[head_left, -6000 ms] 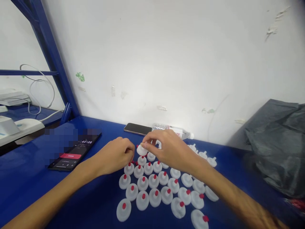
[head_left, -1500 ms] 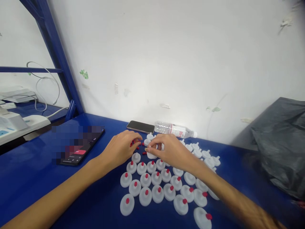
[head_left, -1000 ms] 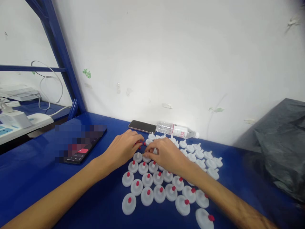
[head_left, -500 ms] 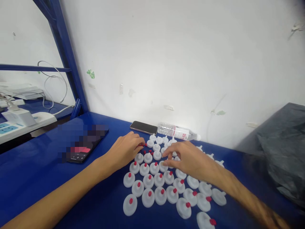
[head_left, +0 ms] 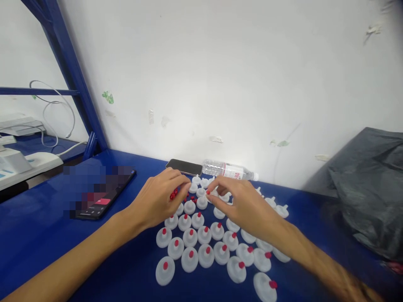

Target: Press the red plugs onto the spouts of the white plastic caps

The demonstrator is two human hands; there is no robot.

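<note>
Several white round plastic caps with red tips point(head_left: 191, 259) stand in rows on the blue table point(head_left: 40, 235). Behind them stand white caps without red tips point(head_left: 202, 202), with small loose red tips point(head_left: 191, 198) lying between them. My left hand point(head_left: 158, 198) is curled and holds several small red tips at its fingers. My right hand point(head_left: 242, 203) pinches one small red tip between thumb and forefinger, just above the bare white caps. The two hands are close together at the back of the rows.
A black phone with a lit screen point(head_left: 100, 196) lies at the left. A second phone point(head_left: 184, 166) and a lying water bottle point(head_left: 228, 170) rest against the white wall. A dark plastic bag point(head_left: 365, 184) fills the right. A blue frame post point(head_left: 67, 71) rises at the left.
My right hand drew back over the caps to the right, then came forward again to the bare caps with a red tip pinched. My left hand lifted slightly and stayed curled.
</note>
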